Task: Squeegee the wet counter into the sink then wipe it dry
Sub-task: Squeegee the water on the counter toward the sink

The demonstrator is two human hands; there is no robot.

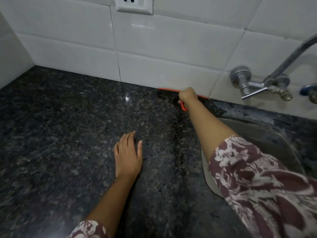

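Observation:
My right hand (188, 95) is closed around the handle of an orange squeegee (169, 90). Its blade lies along the back of the dark speckled granite counter (68, 126), against the white tiled wall. Part of the blade and handle is hidden by my fist. My left hand (127, 154) rests flat on the counter nearer to me, fingers slightly apart, holding nothing. The steel sink (267, 134) sits at the right, partly covered by my patterned sleeve. A glint of light shows on the counter to the left of the squeegee.
A chrome wall tap (247, 83) with a long spout stands above the sink at the right. A white wall socket (134, 5) is set in the tiles at the top. A side wall closes off the counter at the far left.

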